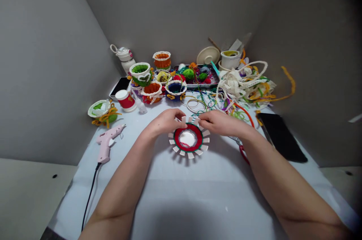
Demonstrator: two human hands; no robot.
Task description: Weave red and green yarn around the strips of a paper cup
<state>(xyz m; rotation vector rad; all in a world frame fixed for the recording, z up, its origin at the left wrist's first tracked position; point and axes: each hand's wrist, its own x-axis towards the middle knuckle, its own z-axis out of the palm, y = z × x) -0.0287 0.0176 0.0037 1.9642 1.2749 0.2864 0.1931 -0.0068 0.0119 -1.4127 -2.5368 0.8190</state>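
Observation:
A paper cup (176, 143) with its wall cut into strips is between my hands, the strips fanned outward like petals. Red yarn (200, 142) with green edges rings its white bottom. My left hand (171, 118) is closed at the far left rim, thumb and fingers pinching the strips there. Opposite it, my right hand (215, 122) pinches the strips at the far right side. Thin green yarn lies just beyond the cup, near both hands. Scissors (243, 153) with red handles are partly hidden under my right forearm.
A pink glue gun (105, 143) with a black cord lies left. Yarn-covered cups (152, 91), a red paper cup (126, 101) and a small bottle (140, 105) stand behind. A tray (198, 86) holds yarn balls. Tangled trims (240, 85) and a black phone (282, 137) are right.

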